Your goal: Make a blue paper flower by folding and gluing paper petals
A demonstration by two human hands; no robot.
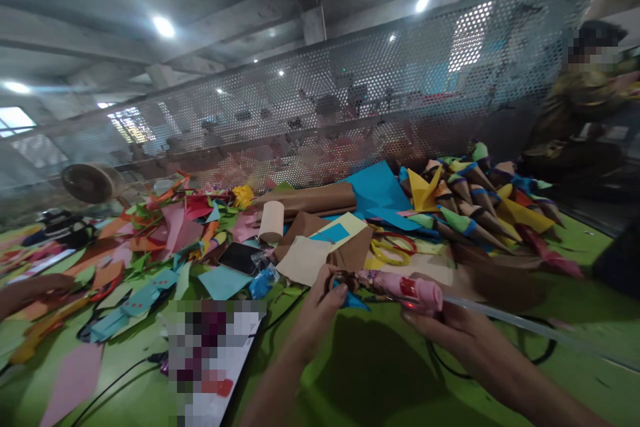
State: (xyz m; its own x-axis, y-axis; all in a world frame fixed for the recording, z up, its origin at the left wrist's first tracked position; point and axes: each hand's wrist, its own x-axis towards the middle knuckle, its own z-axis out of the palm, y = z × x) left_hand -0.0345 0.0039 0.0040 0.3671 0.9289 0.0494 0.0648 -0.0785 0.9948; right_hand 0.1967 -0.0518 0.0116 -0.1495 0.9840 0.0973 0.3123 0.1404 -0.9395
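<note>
Left hand [323,299] nearly closed, thumb and fingertips pinching a small blue-and-brown paper piece [356,301] at mid-bench, just above the green bench [380,380]. Right hand [450,330] wrapped around a pink glue gun [400,287], held roughly level, nozzle end pointing at the left hand and close to the piece; can't tell if the tip touches it. Red light glows on the gun's underside, clear glue stick [530,325] runs out its back to the right. Behind the hands: beige paper sheet [305,259], yellow ring [387,255] and red ring [404,238] near each other, pale roll [272,221] standing upright, dark phone [239,258] lying flat beside a light-blue card [226,282]. Far right of bench, pile of brown paper cones [480,197] with coloured tips; far left, heap of coloured paper scraps [175,227]. Co-worker's hand [43,288] reaches in from left edge, over scraps, details blurred. Fan [89,183] at back left, perforated metal screen [320,127] behind everything, another person [575,103] at right edge.
</note>
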